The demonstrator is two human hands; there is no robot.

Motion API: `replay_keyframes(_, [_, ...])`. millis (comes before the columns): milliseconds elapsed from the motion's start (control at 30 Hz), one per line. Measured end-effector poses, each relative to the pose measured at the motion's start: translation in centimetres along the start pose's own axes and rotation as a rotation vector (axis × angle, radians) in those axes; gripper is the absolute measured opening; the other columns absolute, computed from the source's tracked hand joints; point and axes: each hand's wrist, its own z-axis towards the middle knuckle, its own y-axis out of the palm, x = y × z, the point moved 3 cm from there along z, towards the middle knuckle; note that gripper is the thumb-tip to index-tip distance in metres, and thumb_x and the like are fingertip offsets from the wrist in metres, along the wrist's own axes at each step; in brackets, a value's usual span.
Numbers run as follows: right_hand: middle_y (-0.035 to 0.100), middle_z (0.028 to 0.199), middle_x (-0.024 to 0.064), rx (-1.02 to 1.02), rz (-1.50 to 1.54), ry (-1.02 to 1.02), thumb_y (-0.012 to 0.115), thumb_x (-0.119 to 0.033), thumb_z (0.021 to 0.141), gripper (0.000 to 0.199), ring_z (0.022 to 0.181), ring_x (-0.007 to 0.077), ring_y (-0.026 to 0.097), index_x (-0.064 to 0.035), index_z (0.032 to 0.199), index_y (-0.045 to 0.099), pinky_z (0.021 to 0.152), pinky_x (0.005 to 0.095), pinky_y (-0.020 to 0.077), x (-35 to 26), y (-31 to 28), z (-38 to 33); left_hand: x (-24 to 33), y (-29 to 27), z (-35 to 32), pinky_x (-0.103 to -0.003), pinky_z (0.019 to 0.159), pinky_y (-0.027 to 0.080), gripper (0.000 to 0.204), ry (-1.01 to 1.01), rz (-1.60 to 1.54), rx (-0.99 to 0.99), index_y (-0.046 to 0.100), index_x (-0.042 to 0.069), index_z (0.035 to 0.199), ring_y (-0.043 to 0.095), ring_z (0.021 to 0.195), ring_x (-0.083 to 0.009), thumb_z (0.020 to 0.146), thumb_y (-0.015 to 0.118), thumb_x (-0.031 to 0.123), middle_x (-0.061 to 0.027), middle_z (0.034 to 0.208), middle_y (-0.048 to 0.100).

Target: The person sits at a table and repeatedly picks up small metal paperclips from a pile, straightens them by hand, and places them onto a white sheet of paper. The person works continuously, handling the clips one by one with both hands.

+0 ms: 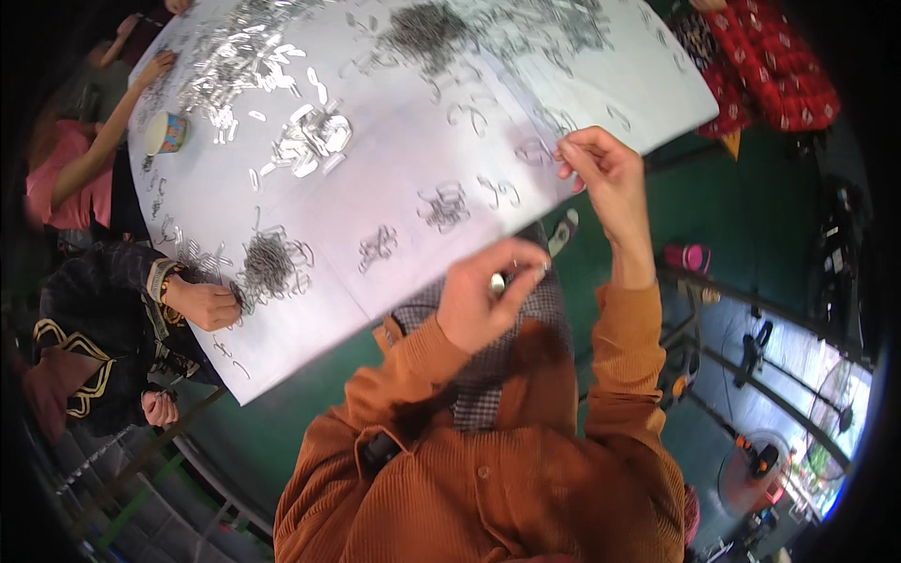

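Note:
My left hand [488,293] is closed in front of the table edge, above my lap. A small silvery metal piece [497,281] shows in its curled fingers, and a tiny shiny bit appears at the thumb and fingertip. My right hand [605,174] pinches thumb and finger together over the table's right edge; whatever lies between them is too small to make out. Dark curved wire pieces [532,150] lie beside those fingertips. Nearer my left hand are small heaps of similar wire pieces [443,208] and another little cluster [378,247].
The white-covered table [375,159] also bears bright silver oval pieces [314,141], a large dark wire pile [424,36] and a paper cup [167,133]. At left, a co-worker's hand [208,305] touches the table beside a wire heap [269,263]. A person in red [779,66] is at the far right.

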Motion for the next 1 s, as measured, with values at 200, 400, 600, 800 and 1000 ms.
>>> replay_keyframes(200, [0.069,0.081,0.0021,0.083,0.018,-0.04,0.066,-0.007,0.088,0.007,0.066,0.004,0.06,-0.0011,0.091,0.066,0.055,0.017,0.0413,-1.2,-4.0,-9.1,0.5,1.3,1.3,-0.025,0.079,0.051,0.013,0.048,0.0,-0.063,0.062,-0.002,0.097,0.065,0.085,-0.0121,0.085,0.065,-0.003,-0.0062,0.093,0.068])
replay_keyframes(400, [0.067,0.086,0.0033,0.157,0.165,-0.221,0.066,-0.002,0.088,0.006,0.075,0.0061,0.06,0.0023,0.092,0.065,0.06,0.0169,0.0428,-1.5,-4.4,-11.1,0.8,2.1,2.1,-0.025,0.079,0.052,0.019,0.063,-0.09,-0.056,0.062,-0.003,0.102,0.064,0.086,-0.0131,0.084,0.066,-0.006,-0.0078,0.094,0.068])
replay_keyframes(600, [0.065,0.093,0.0005,0.168,-0.032,-0.321,0.07,-0.005,0.082,0.008,0.08,0.0083,0.059,-0.0014,0.087,0.067,0.064,0.0224,0.044,-1.5,-4.1,-10.8,0.6,2.2,3.0,-0.026,0.085,0.051,0.023,0.072,-0.099,-0.049,0.06,-0.006,0.107,0.063,0.092,-0.015,0.085,0.065,-0.007,-0.0103,0.096,0.067])
replay_keyframes(800, [0.064,0.094,0.0018,0.145,-0.028,-0.296,0.07,-0.004,0.082,0.006,0.08,0.0083,0.059,-0.0011,0.086,0.066,0.063,0.022,0.0441,-0.6,-2.6,-10.5,-0.6,2.6,2.9,-0.023,0.073,0.053,0.02,0.055,-0.075,0.006,0.065,-0.002,0.103,0.065,0.081,-0.0112,0.084,0.067,-0.003,-0.0085,0.092,0.069])
replay_keyframes(1000, [0.064,0.094,0.0026,0.108,-0.064,-0.222,0.069,-0.002,0.082,0.004,0.079,0.0085,0.058,-0.0011,0.084,0.066,0.063,0.0214,0.0432,-0.4,-2.2,-9.9,-0.5,2.6,2.8,-0.025,0.079,0.054,0.03,0.038,-0.007,0.011,0.061,0.0,0.111,0.066,0.085,-0.0127,0.082,0.069,-0.004,-0.0079,0.091,0.069])
